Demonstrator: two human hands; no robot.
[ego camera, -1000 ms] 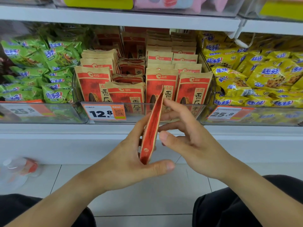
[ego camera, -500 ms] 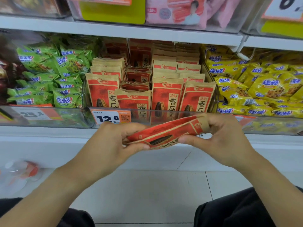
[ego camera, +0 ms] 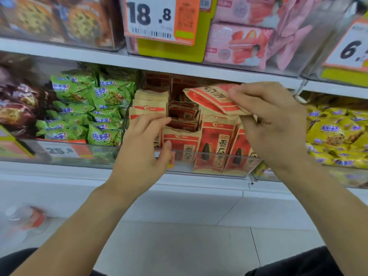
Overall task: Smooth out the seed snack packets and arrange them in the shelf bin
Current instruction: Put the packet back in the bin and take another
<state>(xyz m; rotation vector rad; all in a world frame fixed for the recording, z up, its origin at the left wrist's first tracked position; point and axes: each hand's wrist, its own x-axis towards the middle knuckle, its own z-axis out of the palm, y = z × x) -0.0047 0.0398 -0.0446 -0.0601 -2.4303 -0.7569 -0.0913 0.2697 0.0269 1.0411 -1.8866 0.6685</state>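
A red and tan seed packet (ego camera: 214, 98) lies flat and upside down in the grip of my right hand (ego camera: 272, 122), raised over the clear shelf bin (ego camera: 219, 162). Inside the bin stand several upright rows of the same seed packets (ego camera: 216, 140), with a low gap in the middle-left row. My left hand (ego camera: 145, 148) is at the bin's left front. Its fingers reach into that gap and touch the packets there, holding nothing.
Green snack bags (ego camera: 95, 110) fill the bin to the left and yellow ones (ego camera: 334, 136) the bin to the right. The white shelf above (ego camera: 179, 66) carries pink boxes and price tags. A plastic bottle (ego camera: 25, 218) lies on the tiled floor at lower left.
Both hands rose from below the shelf edge to the bin. My left hand let go of the packet and reached into the rows, while my right hand carried the packet up over them.
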